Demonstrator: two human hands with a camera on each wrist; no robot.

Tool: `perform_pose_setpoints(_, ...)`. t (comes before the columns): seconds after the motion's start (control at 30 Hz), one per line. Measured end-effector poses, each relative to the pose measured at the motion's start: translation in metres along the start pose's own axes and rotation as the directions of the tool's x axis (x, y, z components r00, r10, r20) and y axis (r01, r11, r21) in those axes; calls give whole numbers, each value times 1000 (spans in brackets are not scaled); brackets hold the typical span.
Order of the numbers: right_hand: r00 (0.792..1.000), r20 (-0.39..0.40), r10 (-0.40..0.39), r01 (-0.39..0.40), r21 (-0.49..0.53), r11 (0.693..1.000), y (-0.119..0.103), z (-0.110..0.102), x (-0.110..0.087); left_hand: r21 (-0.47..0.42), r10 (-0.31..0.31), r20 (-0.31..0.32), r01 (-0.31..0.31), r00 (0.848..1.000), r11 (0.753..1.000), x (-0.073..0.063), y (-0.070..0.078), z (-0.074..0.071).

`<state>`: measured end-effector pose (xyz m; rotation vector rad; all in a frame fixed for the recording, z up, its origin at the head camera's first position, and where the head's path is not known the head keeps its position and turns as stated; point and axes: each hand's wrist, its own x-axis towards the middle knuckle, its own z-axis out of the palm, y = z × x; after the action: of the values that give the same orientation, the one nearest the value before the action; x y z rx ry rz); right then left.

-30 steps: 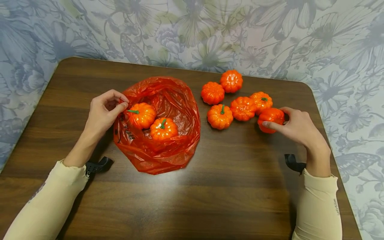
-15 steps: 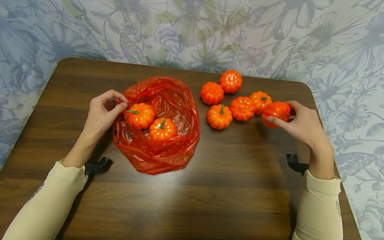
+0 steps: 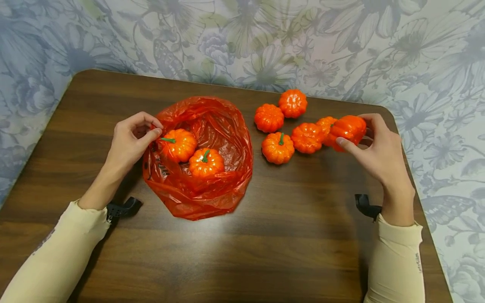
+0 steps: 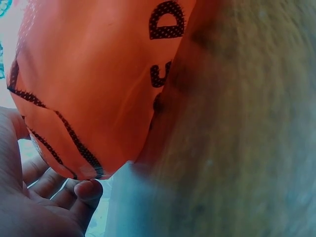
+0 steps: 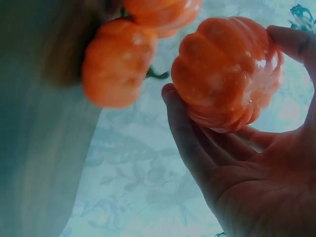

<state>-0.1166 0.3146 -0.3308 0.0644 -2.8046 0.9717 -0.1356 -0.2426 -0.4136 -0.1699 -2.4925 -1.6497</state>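
My left hand [image 3: 132,136] pinches the left rim of a red plastic bag [image 3: 204,206] that lies wide open on the table. Inside the bag sit two small orange pumpkins, one [image 3: 181,145] beside the pinched rim and another [image 3: 206,163] nearer the middle. Black print on the bag [image 4: 98,74] shows in the left wrist view. At the right, my right hand [image 3: 382,151] grips an orange pumpkin [image 3: 348,129] between thumb and fingers. The right wrist view has this pumpkin [image 5: 227,74] raised off the table, its stem not visible.
Several more orange pumpkins lie right of the bag, among them one with a green stem [image 3: 278,148], one at the back [image 3: 293,103] and one partly hidden [image 3: 326,125] behind the held pumpkin. The brown wooden table [image 3: 242,261] meets a flower-patterned wall [image 3: 242,42].
My right hand has lifted its pumpkin up from the table beside the others, now overlapping one in the head view. My left hand stays at the bag's rim.
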Motion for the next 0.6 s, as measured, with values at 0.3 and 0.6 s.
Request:
perform_pose_setpoints(0.3, 997, -43, -60, 62, 38, 997, -41, 16, 9, 10, 1, -11, -1, 1000, 1000, 2, 0, -1)
perform_pose_setpoints(0.6, 990, 24, -141, 139, 86, 987, -73, 38, 16, 2, -5, -7, 5, 1000, 1000, 2, -2, -1)
